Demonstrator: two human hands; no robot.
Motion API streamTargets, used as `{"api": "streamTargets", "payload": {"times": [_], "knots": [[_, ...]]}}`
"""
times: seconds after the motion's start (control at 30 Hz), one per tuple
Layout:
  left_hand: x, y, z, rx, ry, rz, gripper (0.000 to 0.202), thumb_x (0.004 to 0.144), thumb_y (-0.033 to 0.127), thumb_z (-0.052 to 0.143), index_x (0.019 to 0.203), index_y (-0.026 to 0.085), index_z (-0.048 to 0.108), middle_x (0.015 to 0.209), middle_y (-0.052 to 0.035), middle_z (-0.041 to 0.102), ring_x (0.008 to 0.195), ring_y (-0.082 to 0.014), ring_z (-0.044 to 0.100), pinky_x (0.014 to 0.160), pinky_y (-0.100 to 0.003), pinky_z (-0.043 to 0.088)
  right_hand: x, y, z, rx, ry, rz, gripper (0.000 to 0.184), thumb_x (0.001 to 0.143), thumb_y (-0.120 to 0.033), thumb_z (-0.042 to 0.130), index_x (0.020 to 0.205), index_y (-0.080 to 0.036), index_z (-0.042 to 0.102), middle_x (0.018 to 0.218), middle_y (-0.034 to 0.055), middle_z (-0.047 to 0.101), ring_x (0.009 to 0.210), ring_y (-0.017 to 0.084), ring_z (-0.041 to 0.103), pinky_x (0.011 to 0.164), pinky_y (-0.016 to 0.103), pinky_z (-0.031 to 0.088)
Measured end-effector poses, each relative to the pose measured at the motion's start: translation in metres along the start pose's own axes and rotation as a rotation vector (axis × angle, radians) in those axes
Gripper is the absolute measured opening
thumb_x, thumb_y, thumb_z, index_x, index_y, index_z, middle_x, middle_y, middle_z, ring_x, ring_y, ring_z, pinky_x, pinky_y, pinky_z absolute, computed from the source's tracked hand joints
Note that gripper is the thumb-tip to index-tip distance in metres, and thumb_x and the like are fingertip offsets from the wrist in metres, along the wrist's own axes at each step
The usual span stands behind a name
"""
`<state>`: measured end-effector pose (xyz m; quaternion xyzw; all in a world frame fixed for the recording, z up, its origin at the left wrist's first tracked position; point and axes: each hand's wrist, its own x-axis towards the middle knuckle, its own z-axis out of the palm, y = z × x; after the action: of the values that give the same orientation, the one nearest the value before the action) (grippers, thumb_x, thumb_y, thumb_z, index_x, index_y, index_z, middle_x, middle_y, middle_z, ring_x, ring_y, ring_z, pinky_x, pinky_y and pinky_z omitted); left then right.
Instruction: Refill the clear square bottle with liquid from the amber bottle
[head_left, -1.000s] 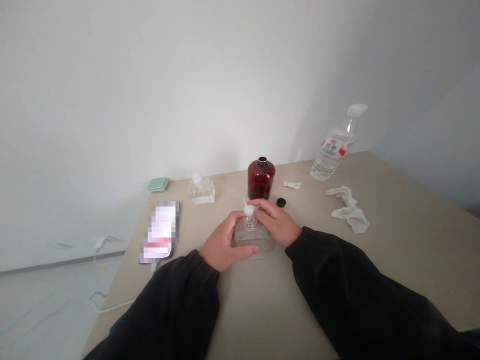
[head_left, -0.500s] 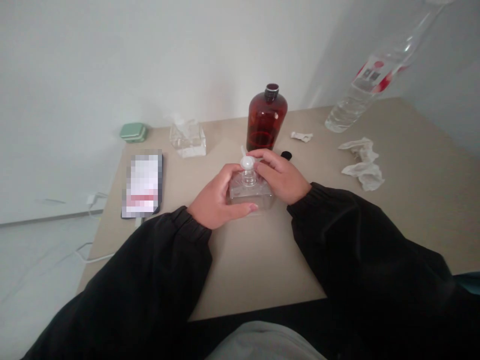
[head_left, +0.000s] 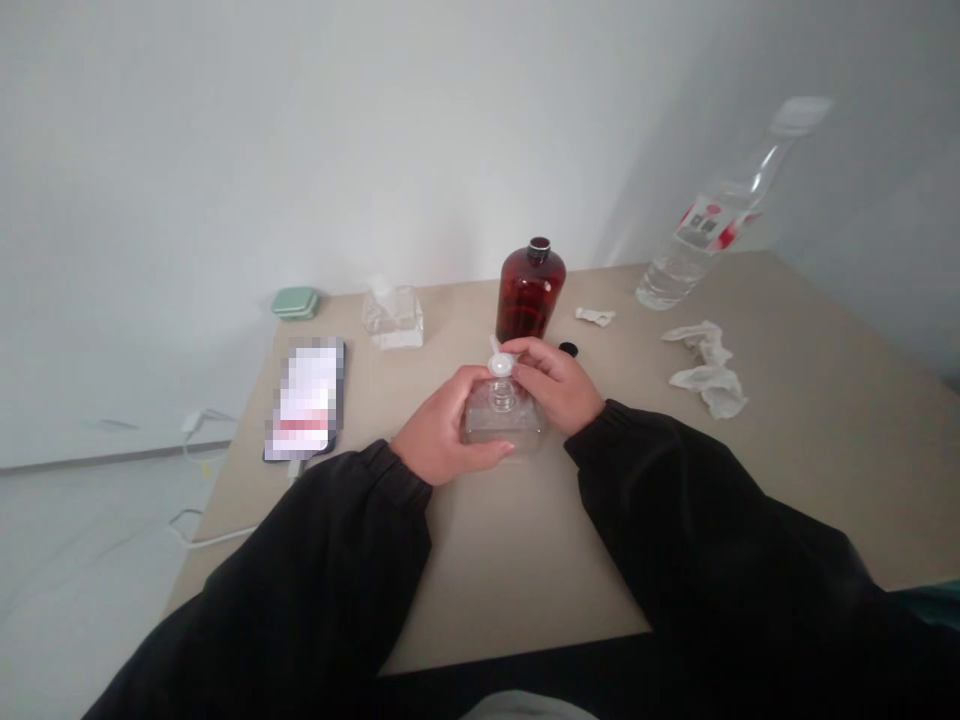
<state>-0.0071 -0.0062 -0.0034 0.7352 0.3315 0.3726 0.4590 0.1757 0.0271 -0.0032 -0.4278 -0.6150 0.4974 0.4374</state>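
A square transparent bottle [head_left: 502, 425] stands on the table in front of me, with a white pump head [head_left: 501, 365] on its neck. My left hand [head_left: 450, 430] wraps the near left side of the bottle body, fingers across its front. My right hand [head_left: 553, 385] comes in from the right, with its fingertips pinching the white pump head. The hands hide part of the bottle's neck and sides.
Behind the hands stand an amber bottle [head_left: 529, 295] and a second transparent square bottle [head_left: 391, 318]. A black cap [head_left: 568, 349] lies nearby. Further off are crumpled tissue [head_left: 709, 375], a water bottle [head_left: 679, 270], a phone [head_left: 304, 400], a green case [head_left: 295, 302].
The whole scene has shifted in view as my head moved, and the table sits a little differently in the picture. Both hands stay on the bottle and pump head, with no visible change of grip.
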Motion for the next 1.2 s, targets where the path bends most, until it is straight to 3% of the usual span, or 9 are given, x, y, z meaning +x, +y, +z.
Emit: {"api": "streamTargets", "payload": {"times": [0.27,0.5,0.67,0.8,1.0,1.2], "knots": [[-0.001,-0.001,-0.001,-0.020,-0.017,-0.013,0.063,0.071,0.032,0.075,0.121,0.021,0.039,0.112,-0.0080,0.057,0.096,-0.0233,0.059,0.085,-0.037,0.047,0.001,0.001,-0.003,0.070,-0.069,-0.038,0.024,0.077,-0.020,0.058,0.101,-0.021,0.055,0.069,-0.0050,0.057,0.056,0.011,0.051,0.054,0.023,0.039],[0.000,-0.002,-0.001,0.011,-0.043,0.037,0.067,0.070,0.032,0.075,0.126,0.020,0.040,0.119,-0.0107,0.056,0.104,-0.0266,0.057,0.093,-0.042,0.045,0.000,-0.005,-0.004,0.069,-0.206,-0.129,0.032,0.079,-0.020,0.059,0.111,-0.023,0.053,0.096,0.0004,0.062,0.086,0.015,0.060,0.078,0.031,0.048],[0.000,-0.001,-0.001,0.025,-0.029,0.043,0.067,0.070,0.033,0.075,0.126,0.019,0.041,0.120,-0.0111,0.056,0.106,-0.0279,0.057,0.094,-0.043,0.045,0.000,-0.008,-0.004,0.058,-0.220,-0.152,0.030,0.081,-0.025,0.059,0.111,-0.024,0.053,0.099,0.0013,0.060,0.088,0.016,0.059,0.077,0.031,0.048],[0.001,0.001,-0.001,0.012,-0.025,0.051,0.068,0.070,0.032,0.075,0.127,0.019,0.040,0.120,-0.0110,0.056,0.106,-0.0274,0.057,0.093,-0.041,0.046,0.000,-0.009,-0.003,0.069,-0.162,-0.182,0.029,0.079,-0.026,0.063,0.105,-0.022,0.051,0.086,-0.0009,0.057,0.076,0.013,0.057,0.070,0.028,0.047],[-0.002,0.004,-0.001,0.001,-0.014,-0.028,0.071,0.069,0.031,0.076,0.127,0.020,0.036,0.110,-0.0075,0.057,0.093,-0.0227,0.060,0.082,-0.035,0.049,-0.002,-0.017,-0.005,0.150,0.055,-0.239,0.031,0.079,-0.026,0.064,0.103,-0.023,0.046,0.075,-0.0042,0.058,0.067,0.012,0.058,0.069,0.029,0.049],[-0.002,0.004,-0.001,0.028,0.033,-0.051,0.074,0.067,0.029,0.076,0.126,0.021,0.032,0.106,-0.0056,0.054,0.089,-0.0213,0.058,0.082,-0.036,0.048,-0.003,-0.025,-0.010,0.150,0.235,-0.274,0.029,0.083,-0.040,0.061,0.101,-0.025,0.044,0.064,-0.0065,0.059,0.055,0.013,0.057,0.059,0.029,0.049]]}}
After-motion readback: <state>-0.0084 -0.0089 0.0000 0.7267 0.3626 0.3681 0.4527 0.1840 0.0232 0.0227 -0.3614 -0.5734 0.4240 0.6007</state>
